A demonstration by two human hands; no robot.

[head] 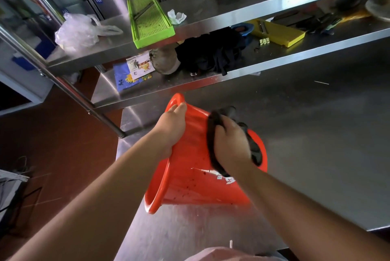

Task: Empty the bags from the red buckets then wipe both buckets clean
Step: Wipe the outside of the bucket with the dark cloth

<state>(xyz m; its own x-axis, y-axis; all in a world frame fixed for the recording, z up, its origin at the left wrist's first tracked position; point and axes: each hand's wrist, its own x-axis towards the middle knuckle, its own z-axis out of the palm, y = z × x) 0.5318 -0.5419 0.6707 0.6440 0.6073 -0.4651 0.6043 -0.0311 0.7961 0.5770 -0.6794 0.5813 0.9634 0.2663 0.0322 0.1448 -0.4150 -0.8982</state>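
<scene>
A dark cloth is bunched under the right hand, fingers curled round it & pressed to the outer wall of the red bucket, prob. to scrub off the specks seen lower down. The rim is gripped by the left hand, thumb over the lip, so the bucket is kept tipped on its side w/ mouth toward the left edge of the steel tabletop, near its front-left corner. No bag is seen in it; no 2nd bucket in view.
</scene>
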